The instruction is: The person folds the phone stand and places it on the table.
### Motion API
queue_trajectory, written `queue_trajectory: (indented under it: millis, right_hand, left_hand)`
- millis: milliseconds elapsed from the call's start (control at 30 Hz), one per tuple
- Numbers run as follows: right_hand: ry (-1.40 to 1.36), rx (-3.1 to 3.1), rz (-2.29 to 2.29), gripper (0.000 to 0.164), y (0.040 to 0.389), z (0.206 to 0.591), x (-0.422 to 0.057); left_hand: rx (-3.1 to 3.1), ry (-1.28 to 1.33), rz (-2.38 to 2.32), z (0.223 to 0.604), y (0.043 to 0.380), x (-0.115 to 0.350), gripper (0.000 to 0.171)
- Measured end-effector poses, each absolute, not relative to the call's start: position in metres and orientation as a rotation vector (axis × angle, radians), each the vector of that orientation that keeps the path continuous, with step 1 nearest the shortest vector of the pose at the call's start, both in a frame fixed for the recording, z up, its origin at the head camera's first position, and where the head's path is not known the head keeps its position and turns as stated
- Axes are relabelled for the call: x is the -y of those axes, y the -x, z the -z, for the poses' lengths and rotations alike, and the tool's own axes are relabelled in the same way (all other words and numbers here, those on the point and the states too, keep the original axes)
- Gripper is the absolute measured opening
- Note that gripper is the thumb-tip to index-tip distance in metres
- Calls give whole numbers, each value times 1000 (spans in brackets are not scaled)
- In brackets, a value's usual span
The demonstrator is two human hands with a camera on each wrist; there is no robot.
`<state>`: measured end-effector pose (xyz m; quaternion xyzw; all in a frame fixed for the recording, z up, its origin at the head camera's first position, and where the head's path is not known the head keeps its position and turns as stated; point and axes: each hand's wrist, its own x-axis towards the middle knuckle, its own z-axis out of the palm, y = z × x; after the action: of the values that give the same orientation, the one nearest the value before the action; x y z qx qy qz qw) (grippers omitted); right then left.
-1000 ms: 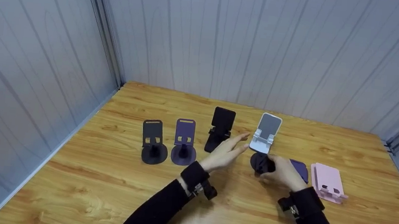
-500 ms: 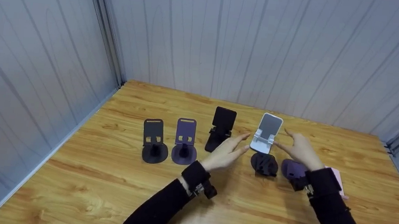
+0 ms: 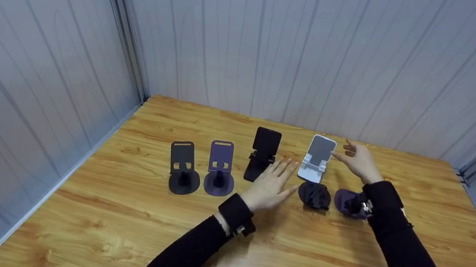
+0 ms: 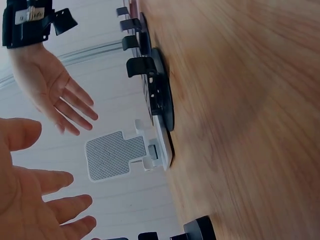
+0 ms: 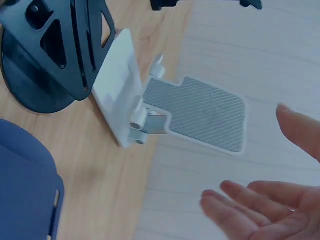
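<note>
A white phone stand with a grey pad stands upright at the back. My right hand hovers just right of it, fingers loosely bent and holding nothing; the right wrist view shows a gap between the hand and the stand's grey-padded plate. Left of it, my left hand is spread with straight fingers in front of a tall black phone stand, partly overlapping it in the head view. Whether they touch cannot be told. A folded black stand sits before the white one, and a folded purple stand lies under my right wrist.
An unfolded dark grey stand and an unfolded purple stand stand on the left of the wooden table. Pale panels enclose the table's back and sides.
My right hand has let go of the black stand, now folded low, and moved back and right beside the white stand. The left hand's fingers have spread. My right arm now covers the pink stand.
</note>
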<state>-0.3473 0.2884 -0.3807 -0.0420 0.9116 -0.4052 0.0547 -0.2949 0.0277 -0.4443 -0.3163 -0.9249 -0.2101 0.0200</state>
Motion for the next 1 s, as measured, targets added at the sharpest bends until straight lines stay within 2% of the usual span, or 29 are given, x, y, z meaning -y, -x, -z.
queue_trajectory:
  millis: [200, 433, 600, 1000]
  right_hand:
    - [162, -2872, 1300, 64, 364, 391, -285]
    - [195, -3033, 1332, 36, 375, 400, -275]
    - [136, -3132, 1331, 22, 380, 403, -273]
    - [61, -3160, 1419, 18, 382, 406, -283]
  left_hand:
    - [2874, 983, 618, 446, 295, -28, 63]
    - [2878, 1005, 654, 444, 295, -29, 63]
    - [2886, 1003, 657, 442, 294, -30, 63]
    - [2895, 1001, 668, 442, 293, -29, 64]
